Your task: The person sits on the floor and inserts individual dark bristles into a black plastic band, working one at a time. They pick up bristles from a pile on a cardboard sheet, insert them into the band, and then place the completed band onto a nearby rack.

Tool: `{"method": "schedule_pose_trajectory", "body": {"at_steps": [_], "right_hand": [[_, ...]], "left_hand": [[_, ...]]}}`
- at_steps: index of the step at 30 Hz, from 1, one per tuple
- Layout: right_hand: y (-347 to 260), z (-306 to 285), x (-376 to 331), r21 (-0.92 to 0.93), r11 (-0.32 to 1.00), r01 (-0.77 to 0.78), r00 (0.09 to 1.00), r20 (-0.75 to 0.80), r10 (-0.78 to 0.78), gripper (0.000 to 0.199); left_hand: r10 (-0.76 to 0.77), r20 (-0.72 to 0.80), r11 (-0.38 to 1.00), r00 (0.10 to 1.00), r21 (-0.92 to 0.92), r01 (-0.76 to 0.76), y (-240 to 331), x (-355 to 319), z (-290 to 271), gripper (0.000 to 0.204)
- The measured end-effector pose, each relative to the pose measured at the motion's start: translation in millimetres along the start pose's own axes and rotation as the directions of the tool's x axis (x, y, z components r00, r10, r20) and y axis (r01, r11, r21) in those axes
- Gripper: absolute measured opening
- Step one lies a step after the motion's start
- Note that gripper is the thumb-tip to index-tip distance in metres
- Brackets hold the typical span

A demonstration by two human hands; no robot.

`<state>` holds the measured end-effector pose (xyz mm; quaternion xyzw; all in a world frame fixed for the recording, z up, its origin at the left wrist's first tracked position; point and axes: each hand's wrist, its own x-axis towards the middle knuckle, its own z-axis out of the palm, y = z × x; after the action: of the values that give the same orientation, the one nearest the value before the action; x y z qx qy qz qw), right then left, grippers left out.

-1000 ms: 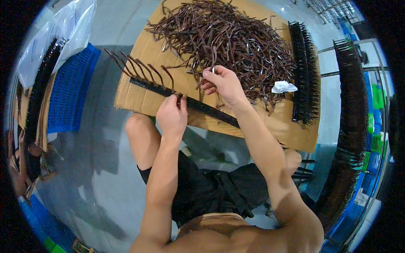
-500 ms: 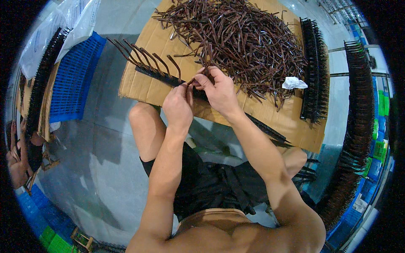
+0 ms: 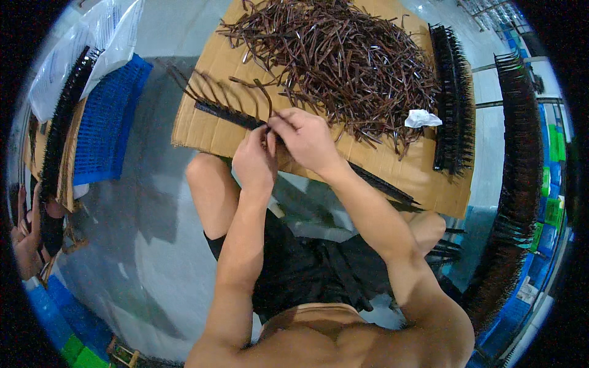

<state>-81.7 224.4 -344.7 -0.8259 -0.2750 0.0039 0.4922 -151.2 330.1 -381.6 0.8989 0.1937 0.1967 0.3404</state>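
Clear plastic bags (image 3: 92, 43) with white printed sheets at upper left; green and blue labels (image 3: 555, 178) along right edge.

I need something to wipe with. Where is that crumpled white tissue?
In the head view the crumpled white tissue lies on the cardboard sheet, right of the brown clip pile, beside the filled black rack.

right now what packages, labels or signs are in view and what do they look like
Clear plastic bags: upper left, beside the blue crate, whitish and crumpled, with a pale printed sheet inside.
Flattened cardboard sheet: top centre, brown, under the pile of brown pieces.
Coloured boxes: far right edge, green and blue, too small to tell more.
No screens or signs show.
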Motion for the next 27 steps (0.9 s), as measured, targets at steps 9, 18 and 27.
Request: {"method": "schedule_pose_trajectory", "body": {"at_steps": [9, 18, 27], "right_hand": [[21.3, -17.6, -8.2, 0.347, 0.846, -0.405, 0.912, 0.095, 0.398, 0.024], [7.6, -12.6, -11.4, 0.196, 0.912, -0.361, 0.932, 0.06, 0.357, 0.021], [7.4, -9.0, -16.3, 0.294, 0.89, -0.348, 0.935, 0.032, 0.354, 0.015]], "left_hand": [[0.171, 0.012, 0.985, 0.985, -0.011, -0.171, 3.3, -5.2, 9.1, 0.018], [0.227, -0.039, 0.973, 0.973, -0.035, -0.228, 7.8, -4.4, 10.3, 0.008], [0.238, -0.062, 0.971, 0.969, 0.012, -0.237, 5.6, -5.8, 12.6, 0.007]]}}
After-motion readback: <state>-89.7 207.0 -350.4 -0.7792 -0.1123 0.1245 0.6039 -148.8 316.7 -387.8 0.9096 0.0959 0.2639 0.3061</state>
